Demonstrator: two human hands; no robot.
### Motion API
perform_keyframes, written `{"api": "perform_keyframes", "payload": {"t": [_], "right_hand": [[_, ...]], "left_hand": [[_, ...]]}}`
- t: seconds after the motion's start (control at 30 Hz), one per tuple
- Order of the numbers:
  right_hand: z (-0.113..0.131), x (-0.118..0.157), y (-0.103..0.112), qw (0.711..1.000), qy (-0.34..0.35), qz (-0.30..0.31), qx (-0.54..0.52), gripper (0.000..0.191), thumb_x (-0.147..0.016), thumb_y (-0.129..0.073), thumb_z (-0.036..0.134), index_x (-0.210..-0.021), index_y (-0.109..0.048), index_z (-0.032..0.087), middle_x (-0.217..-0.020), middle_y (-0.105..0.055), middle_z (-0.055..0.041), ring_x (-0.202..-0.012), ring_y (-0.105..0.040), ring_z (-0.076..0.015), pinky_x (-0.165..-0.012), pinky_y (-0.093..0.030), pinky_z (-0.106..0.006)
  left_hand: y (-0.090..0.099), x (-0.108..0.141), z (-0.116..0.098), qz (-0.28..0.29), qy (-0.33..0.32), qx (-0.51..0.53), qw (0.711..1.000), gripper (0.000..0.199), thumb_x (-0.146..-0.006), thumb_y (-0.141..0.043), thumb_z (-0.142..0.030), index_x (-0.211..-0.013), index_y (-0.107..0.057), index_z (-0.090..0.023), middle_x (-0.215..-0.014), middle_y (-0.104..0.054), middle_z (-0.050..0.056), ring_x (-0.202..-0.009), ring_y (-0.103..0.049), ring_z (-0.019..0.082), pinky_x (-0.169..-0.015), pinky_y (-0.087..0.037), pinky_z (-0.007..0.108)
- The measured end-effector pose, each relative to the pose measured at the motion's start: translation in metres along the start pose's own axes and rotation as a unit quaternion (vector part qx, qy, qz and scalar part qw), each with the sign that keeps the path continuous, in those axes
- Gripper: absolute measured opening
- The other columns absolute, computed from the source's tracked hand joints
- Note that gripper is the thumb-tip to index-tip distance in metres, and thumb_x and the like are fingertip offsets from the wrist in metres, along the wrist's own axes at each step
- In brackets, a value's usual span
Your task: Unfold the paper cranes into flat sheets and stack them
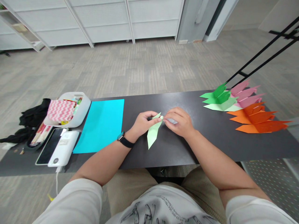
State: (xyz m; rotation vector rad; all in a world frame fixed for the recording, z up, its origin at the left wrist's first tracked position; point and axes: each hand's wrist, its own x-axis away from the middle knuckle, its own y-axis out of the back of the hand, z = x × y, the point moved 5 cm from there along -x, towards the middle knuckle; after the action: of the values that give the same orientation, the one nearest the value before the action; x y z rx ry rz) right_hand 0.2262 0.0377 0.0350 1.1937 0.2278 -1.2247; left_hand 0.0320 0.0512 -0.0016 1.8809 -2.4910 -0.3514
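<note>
A pale green folded paper piece (pixel 153 134), with a long pointed end hanging toward me, is held over the middle of the table. My left hand (pixel 142 123) is closed around it, the thumb lying on top. The fingertips of my right hand (pixel 181 122) pinch together at the small folded end near my left thumb; part of that end is hidden behind the fingers. To the right sit stacked pointed paper pieces in green (pixel 218 96), pink (pixel 245 95) and orange (pixel 259 119).
Blue paper sheets (pixel 101 124) lie left of my hands on the dark table (pixel 177 155). Further left are a white power bank (pixel 64 147) with a cable, a phone (pixel 50 147), a white bin (pixel 83 109) of supplies and a black cloth (pixel 35 113). A black metal frame (pixel 261 53) stands behind right.
</note>
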Motion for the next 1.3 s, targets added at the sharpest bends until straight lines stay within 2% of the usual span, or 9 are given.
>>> {"api": "perform_keyframes", "payload": {"t": [0.17, 0.47, 0.7, 0.87, 1.03, 1.2, 1.3], "right_hand": [[0.001, 0.000, -0.001, 1.000, 0.013, 0.011, -0.009, 0.009, -0.097, -0.069, 0.021, -0.098, -0.074, 0.029, -0.097, -0.075, -0.0050, -0.088, -0.071, -0.0228, -0.080, -0.058, -0.041], [-0.005, 0.000, -0.005, 0.997, -0.038, 0.054, -0.035, 0.007, -0.096, -0.069, 0.020, -0.097, -0.070, 0.027, -0.104, -0.071, -0.0056, -0.097, -0.071, -0.0230, -0.088, -0.059, -0.040], [-0.004, -0.001, -0.005, 0.996, -0.048, 0.047, -0.054, 0.009, -0.093, -0.069, 0.018, -0.097, -0.066, 0.026, -0.103, -0.070, -0.0060, -0.097, -0.069, -0.0236, -0.088, -0.058, -0.041], [-0.009, -0.001, -0.007, 0.987, -0.100, 0.049, -0.120, 0.001, -0.097, -0.067, 0.026, -0.097, -0.066, 0.026, -0.102, -0.068, -0.0059, -0.095, -0.067, -0.0219, -0.081, -0.059, -0.038], [-0.014, 0.001, -0.013, 0.976, -0.136, 0.064, -0.158, 0.013, -0.101, -0.068, 0.034, -0.092, -0.070, 0.024, -0.103, -0.068, -0.0062, -0.089, -0.067, -0.0190, -0.079, -0.059, -0.036], [-0.014, 0.001, -0.012, 0.976, -0.134, 0.048, -0.163, 0.011, -0.100, -0.070, 0.032, -0.092, -0.072, 0.025, -0.103, -0.068, -0.0054, -0.087, -0.067, -0.0179, -0.079, -0.059, -0.036], [-0.012, 0.000, -0.008, 0.984, -0.109, 0.037, -0.134, 0.011, -0.100, -0.070, 0.030, -0.091, -0.073, 0.025, -0.102, -0.068, -0.0050, -0.089, -0.068, -0.0191, -0.083, -0.059, -0.038]], "left_hand": [[0.000, 0.000, -0.005, -0.001, -0.027, -0.037, 0.999, 0.032, -0.087, -0.084, -0.051, -0.090, -0.080, -0.020, -0.094, -0.080, 0.005, -0.090, -0.072, 0.021, -0.088, -0.057, 0.035], [0.002, 0.000, -0.004, -0.021, -0.042, -0.065, 0.997, 0.027, -0.087, -0.084, -0.047, -0.086, -0.078, -0.020, -0.093, -0.078, 0.005, -0.089, -0.070, 0.020, -0.087, -0.055, 0.034], [0.003, 0.000, -0.003, -0.035, -0.049, -0.044, 0.997, 0.022, -0.088, -0.084, -0.040, -0.087, -0.077, -0.020, -0.093, -0.078, 0.005, -0.090, -0.070, 0.020, -0.088, -0.054, 0.035], [0.005, 0.000, -0.006, -0.043, -0.068, -0.048, 0.996, 0.023, -0.089, -0.084, -0.043, -0.090, -0.079, -0.021, -0.097, -0.079, 0.005, -0.093, -0.072, 0.021, -0.092, -0.056, 0.036], [0.004, 0.001, -0.012, -0.041, -0.096, -0.060, 0.993, 0.019, -0.091, -0.083, -0.041, -0.091, -0.080, -0.022, -0.097, -0.079, 0.005, -0.092, -0.073, 0.020, -0.091, -0.057, 0.036], [0.003, 0.002, -0.012, -0.042, -0.091, -0.069, 0.993, 0.023, -0.091, -0.083, -0.045, -0.090, -0.079, -0.022, -0.098, -0.079, 0.006, -0.093, -0.073, 0.021, -0.092, -0.058, 0.037], [0.002, 0.002, -0.012, -0.037, -0.080, -0.068, 0.994, 0.027, -0.090, -0.082, -0.048, -0.089, -0.078, -0.022, -0.097, -0.079, 0.006, -0.092, -0.072, 0.021, -0.091, -0.057, 0.037]]}}
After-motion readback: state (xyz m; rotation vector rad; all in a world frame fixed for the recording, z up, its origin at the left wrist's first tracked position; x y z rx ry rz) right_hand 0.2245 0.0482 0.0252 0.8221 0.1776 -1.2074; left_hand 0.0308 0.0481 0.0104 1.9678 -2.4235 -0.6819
